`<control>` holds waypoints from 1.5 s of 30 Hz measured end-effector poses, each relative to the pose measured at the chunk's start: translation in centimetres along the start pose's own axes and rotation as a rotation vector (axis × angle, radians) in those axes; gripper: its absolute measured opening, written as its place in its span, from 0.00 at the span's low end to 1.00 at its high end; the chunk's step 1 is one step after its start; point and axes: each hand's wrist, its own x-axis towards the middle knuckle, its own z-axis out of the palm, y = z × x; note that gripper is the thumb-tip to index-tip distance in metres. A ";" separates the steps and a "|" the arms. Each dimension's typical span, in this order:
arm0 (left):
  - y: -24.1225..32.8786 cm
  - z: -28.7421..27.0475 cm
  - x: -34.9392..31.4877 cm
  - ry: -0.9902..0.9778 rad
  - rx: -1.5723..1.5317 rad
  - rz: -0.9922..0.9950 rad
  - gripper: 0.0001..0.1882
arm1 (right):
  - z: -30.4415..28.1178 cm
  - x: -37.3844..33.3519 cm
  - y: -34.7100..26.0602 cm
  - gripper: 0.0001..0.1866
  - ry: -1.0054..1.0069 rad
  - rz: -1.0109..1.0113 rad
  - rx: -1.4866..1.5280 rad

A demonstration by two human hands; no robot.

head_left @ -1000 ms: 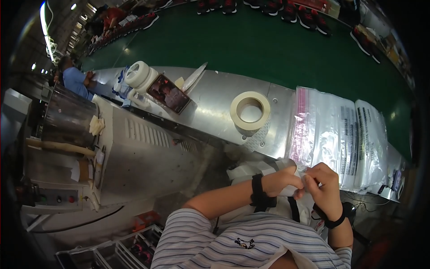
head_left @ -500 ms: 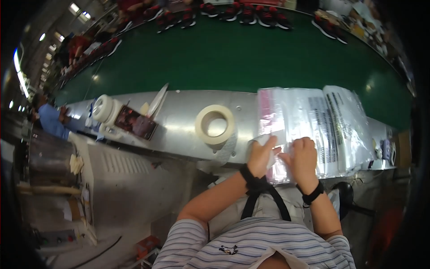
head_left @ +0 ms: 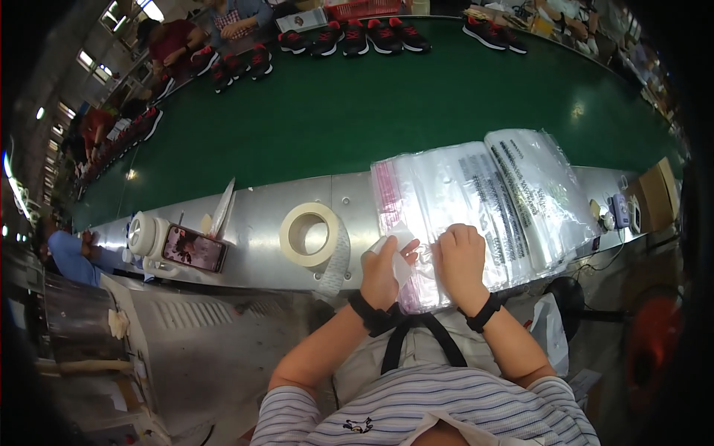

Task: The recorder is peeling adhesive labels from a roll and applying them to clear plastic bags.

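Note:
My left hand (head_left: 381,279) is closed on a small white slip (head_left: 402,236), held over the pink-edged side of a stack of clear plastic bags (head_left: 431,178). Just to its right, my right hand (head_left: 460,260) lies on the bags with its fingers curled in. Whether its fingertips pinch anything is hidden. The bags carry dark print and are fanned across the metal counter. A cream roll of tape or labels (head_left: 288,230) lies to the left of my hands, its loose strip (head_left: 335,264) hanging toward the front edge.
Left on the metal counter (head_left: 256,256) are a phone (head_left: 195,249), a white bottle (head_left: 143,235) and a pointed blade-like tool (head_left: 222,209). Beyond runs a green belt (head_left: 320,97), black-and-red shoes (head_left: 355,37) along its far side. A cardboard box (head_left: 657,195) stands right. Other people work far left.
The whole view has shifted, so the counter's things appear further left. My right thumb, stretched toward the left hand before, is now drawn in. The slip stays in my left hand.

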 end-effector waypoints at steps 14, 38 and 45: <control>-1.9 0.4 1.4 0.055 -0.109 0.082 0.15 | 0.4 -0.1 -0.6 0.09 -0.081 0.040 -0.045; -1.0 -0.1 2.4 0.097 -0.033 0.044 0.18 | 0.5 0.3 -2.1 0.19 -0.117 0.099 -0.028; -0.6 -0.3 1.6 0.006 -0.081 0.009 0.16 | 1.5 0.1 0.1 0.08 -0.026 0.089 -0.053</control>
